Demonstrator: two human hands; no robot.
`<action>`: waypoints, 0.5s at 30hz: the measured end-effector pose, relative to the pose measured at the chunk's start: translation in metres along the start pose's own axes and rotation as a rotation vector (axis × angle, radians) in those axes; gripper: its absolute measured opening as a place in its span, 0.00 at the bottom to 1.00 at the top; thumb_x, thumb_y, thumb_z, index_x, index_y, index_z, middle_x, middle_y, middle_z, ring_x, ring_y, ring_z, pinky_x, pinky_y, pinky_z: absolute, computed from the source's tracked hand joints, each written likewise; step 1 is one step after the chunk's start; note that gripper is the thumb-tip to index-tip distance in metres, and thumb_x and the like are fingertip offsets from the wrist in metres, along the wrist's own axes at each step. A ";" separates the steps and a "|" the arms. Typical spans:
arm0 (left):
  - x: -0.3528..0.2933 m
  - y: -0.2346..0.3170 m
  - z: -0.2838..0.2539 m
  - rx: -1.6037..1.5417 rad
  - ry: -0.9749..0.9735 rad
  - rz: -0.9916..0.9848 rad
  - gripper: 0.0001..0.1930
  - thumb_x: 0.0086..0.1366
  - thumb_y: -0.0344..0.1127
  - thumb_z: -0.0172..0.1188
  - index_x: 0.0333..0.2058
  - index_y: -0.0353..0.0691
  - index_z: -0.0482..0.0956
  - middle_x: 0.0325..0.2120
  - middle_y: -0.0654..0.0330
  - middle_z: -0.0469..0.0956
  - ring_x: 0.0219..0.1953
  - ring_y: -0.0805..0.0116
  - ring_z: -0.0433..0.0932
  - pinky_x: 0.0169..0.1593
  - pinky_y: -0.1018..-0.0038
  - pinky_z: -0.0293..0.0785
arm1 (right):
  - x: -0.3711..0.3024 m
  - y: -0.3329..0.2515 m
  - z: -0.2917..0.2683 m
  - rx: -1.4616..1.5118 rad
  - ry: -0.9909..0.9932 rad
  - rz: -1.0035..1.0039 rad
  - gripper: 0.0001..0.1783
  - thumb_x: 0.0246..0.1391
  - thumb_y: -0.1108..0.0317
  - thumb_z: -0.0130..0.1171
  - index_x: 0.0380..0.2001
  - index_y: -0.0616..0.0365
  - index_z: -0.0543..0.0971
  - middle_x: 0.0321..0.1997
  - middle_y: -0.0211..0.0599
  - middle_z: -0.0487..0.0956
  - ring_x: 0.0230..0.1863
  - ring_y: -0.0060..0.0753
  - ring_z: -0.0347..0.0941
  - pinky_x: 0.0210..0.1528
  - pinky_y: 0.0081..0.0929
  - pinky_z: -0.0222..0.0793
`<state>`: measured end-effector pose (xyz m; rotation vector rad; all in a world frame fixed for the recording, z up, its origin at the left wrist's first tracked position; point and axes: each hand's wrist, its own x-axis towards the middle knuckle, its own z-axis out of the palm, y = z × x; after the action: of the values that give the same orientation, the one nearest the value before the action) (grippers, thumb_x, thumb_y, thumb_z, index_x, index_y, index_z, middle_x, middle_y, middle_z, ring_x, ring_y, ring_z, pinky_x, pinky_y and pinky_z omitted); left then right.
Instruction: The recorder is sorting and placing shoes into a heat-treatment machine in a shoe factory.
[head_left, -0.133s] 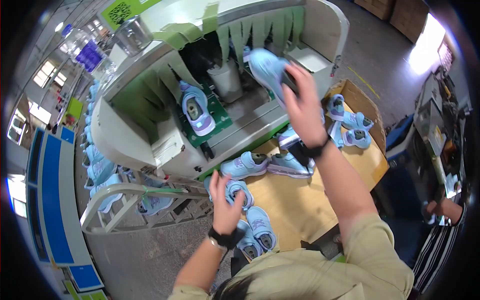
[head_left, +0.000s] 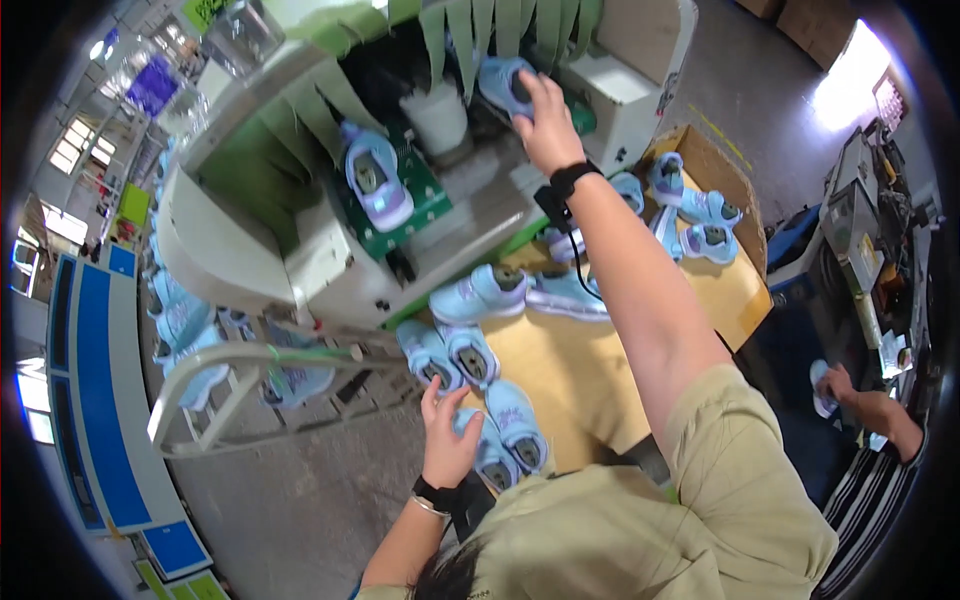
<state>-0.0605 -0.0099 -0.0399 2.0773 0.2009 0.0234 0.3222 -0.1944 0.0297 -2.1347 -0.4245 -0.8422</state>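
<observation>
My right hand (head_left: 548, 125) grips a light blue sneaker (head_left: 498, 84) by its heel end. It holds the shoe inside the machine's opening, beside the hanging green strips. Another light blue and lilac sneaker (head_left: 380, 190) lies on a perforated green plate (head_left: 432, 196) to the left, with nobody touching it. Down near the table's left edge hovers my left hand (head_left: 448, 438), open, its fingers spread and holding nothing. Closest to it are a pair of sneakers (head_left: 516, 425) and another pair (head_left: 470, 352) just beyond.
The white machine (head_left: 225, 225) has green strip curtains (head_left: 490, 35). More sneakers (head_left: 708, 207) stand by a cardboard edge on the tan table (head_left: 590, 385). A metal rail (head_left: 215, 365) stands left. At right, another person's hand (head_left: 838, 382) is near a shoe.
My right hand has carried its sneaker forward and left, deeper into the machine's opening. My left hand stays spread and empty near the table edge. The whole view has shifted slightly.
</observation>
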 end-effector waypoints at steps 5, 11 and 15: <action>-0.081 -0.033 -0.036 0.002 0.078 -0.255 0.19 0.58 0.31 0.62 0.50 0.41 0.73 0.61 0.51 0.57 0.50 0.62 0.70 0.53 0.68 0.68 | -0.109 -0.031 -0.010 0.000 -0.049 0.142 0.45 0.47 0.66 0.64 0.65 0.62 0.52 0.61 0.57 0.63 0.60 0.59 0.60 0.63 0.42 0.56; -0.098 -0.031 -0.024 -0.083 -0.020 -0.296 0.18 0.62 0.30 0.59 0.51 0.39 0.72 0.60 0.54 0.58 0.52 0.64 0.71 0.52 0.72 0.70 | -0.296 -0.037 -0.077 -0.490 -0.736 0.023 0.26 0.50 0.72 0.51 0.55 0.44 0.69 0.61 0.47 0.65 0.57 0.49 0.64 0.53 0.45 0.59; -0.082 -0.012 -0.011 0.064 -0.050 -0.080 0.19 0.59 0.32 0.60 0.49 0.36 0.72 0.58 0.45 0.62 0.57 0.51 0.67 0.58 0.64 0.65 | -0.350 -0.022 -0.132 0.054 -0.579 -0.216 0.27 0.38 0.75 0.60 0.46 0.44 0.71 0.61 0.44 0.64 0.59 0.52 0.62 0.59 0.51 0.58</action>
<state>-0.1437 -0.0073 -0.0392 2.1289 0.2566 -0.0847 0.0005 -0.2893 -0.1374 -2.2864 -0.9745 -0.2995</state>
